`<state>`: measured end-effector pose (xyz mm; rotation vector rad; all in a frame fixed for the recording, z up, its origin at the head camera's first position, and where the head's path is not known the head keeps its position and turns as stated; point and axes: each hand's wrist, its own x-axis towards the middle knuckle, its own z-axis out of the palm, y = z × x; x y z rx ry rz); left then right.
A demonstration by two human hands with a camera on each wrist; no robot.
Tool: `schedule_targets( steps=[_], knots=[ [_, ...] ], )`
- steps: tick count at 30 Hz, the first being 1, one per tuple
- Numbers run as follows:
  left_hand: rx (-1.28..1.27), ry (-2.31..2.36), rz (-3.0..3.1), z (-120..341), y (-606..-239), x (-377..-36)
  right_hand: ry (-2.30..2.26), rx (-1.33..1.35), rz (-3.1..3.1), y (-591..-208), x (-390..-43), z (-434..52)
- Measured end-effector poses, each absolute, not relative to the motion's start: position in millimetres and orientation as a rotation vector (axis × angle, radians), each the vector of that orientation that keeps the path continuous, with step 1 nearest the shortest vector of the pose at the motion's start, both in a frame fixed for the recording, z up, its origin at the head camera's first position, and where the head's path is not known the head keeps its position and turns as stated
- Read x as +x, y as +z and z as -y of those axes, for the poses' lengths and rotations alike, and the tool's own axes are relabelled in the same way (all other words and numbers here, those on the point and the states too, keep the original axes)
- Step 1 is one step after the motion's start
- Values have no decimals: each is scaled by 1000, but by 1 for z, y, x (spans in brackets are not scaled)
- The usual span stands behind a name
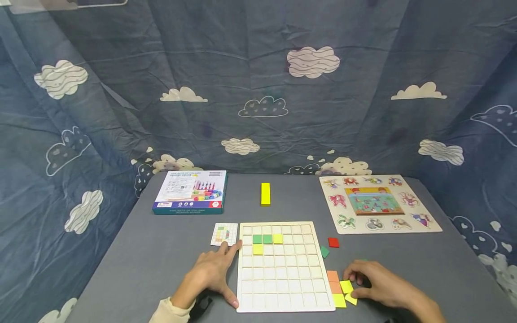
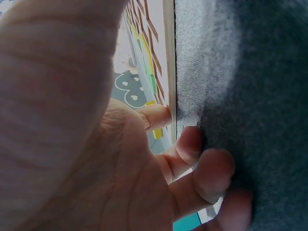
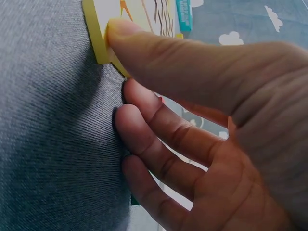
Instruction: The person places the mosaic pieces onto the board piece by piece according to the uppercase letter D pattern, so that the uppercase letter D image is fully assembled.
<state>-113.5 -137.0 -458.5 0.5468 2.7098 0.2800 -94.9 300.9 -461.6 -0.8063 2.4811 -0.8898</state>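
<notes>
While seen from the head camera, shows a grey bench (image 1: 161,260) carrying a white grid board (image 1: 282,269) with two green and two yellow tiles set in its upper rows. Left hand (image 1: 212,273) lying flat beside the board's left edge, fingers spread, thumb along the frame, fingertips near a small pattern card (image 1: 224,234). Right hand (image 1: 381,285) resting at the board's lower right corner, fingers curled over loose yellow tiles (image 1: 346,287), with orange tiles (image 1: 333,281) just beside, a green tile (image 1: 324,251) and a red tile (image 1: 333,242) farther up. Farther back: a yellow block (image 1: 265,194), a boxed toy (image 1: 190,192), an animal puzzle (image 1: 377,203). From the left wrist, thumb tip (image 2: 156,116) pressing the board's wooden edge (image 2: 169,57), other fingers relaxed on the cloth. From the right wrist, thumb (image 3: 144,45) pressing a yellow tile (image 3: 96,33) flat, remaining fingers loosely bent against the cloth.
</notes>
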Motion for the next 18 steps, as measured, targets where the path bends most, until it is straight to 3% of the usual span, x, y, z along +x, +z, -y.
schedule_targets(
  steps=[18],
  knots=[
    [542, 292, -2711, 135, -458, -113, -949, -857, -2433, -451, -103, -294]
  ],
)
